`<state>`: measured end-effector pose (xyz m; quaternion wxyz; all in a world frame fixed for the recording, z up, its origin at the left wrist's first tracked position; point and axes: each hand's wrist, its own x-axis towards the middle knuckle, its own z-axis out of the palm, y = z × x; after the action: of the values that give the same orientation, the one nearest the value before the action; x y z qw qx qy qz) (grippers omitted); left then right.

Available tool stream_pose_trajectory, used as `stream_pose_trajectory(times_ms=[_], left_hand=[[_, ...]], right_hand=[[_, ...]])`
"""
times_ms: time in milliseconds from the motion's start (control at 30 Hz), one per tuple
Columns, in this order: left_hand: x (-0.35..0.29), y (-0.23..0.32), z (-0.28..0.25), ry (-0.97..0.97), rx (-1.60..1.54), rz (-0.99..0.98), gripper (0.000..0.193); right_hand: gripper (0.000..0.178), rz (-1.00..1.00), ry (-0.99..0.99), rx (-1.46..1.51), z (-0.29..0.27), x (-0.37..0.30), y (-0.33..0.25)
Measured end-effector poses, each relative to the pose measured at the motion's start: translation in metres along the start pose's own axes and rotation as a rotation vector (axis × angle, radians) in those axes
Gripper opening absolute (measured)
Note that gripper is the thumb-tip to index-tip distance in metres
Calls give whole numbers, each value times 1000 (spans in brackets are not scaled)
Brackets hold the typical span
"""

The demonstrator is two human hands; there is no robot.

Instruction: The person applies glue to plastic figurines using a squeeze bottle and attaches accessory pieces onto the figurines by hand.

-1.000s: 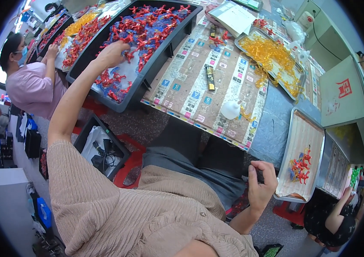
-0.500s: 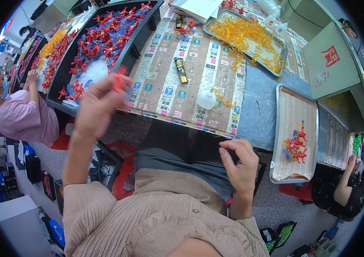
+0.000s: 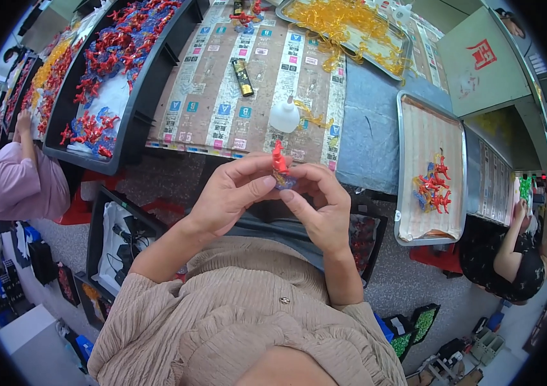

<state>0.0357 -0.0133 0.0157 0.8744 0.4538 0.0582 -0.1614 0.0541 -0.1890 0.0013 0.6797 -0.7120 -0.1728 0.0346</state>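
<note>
A small red toy figurine (image 3: 278, 159) with a clear blue base is held upright between my two hands, just off the table's front edge. The fingers of my left hand (image 3: 229, 196) pinch it from the left side. From the right, my right hand (image 3: 322, 209) grips it near the base, its thumb against the blue part. Beyond them on the table stands a white squeeze bottle (image 3: 284, 116) with a thin nozzle. Beside the bottle lie a few yellow translucent strips (image 3: 315, 118). Farther back, a black and gold tube (image 3: 243, 77) lies on its side.
To the left, a black crate (image 3: 133, 132) holds many red and blue figurines. A metal tray (image 3: 408, 56) of yellow strips lies at the back. On the right, another tray (image 3: 404, 161) carries several figurines. Co-workers sit at left (image 3: 26, 183) and right (image 3: 505, 260).
My left hand has brought the figurine from beside the crate to in front of my body. My right hand has risen and closed on it too. The view has shifted slightly.
</note>
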Motion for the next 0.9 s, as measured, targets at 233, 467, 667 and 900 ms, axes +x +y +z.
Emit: stream_pose_trajectory(times_ms=[233, 467, 667, 900], left_hand=[[-5, -6, -6, -19, 29, 104, 41], [-9, -18, -18, 90, 45, 124, 41], [-11, -18, -22, 143, 14, 251, 40], [-13, -16, -24, 174, 106, 288, 41]], right_hand=[[30, 300, -103, 542, 0, -4, 10], [28, 226, -27, 447, 14, 0, 12], [24, 76, 179, -2, 3, 14, 16], [37, -38, 214, -277, -2, 46, 18]])
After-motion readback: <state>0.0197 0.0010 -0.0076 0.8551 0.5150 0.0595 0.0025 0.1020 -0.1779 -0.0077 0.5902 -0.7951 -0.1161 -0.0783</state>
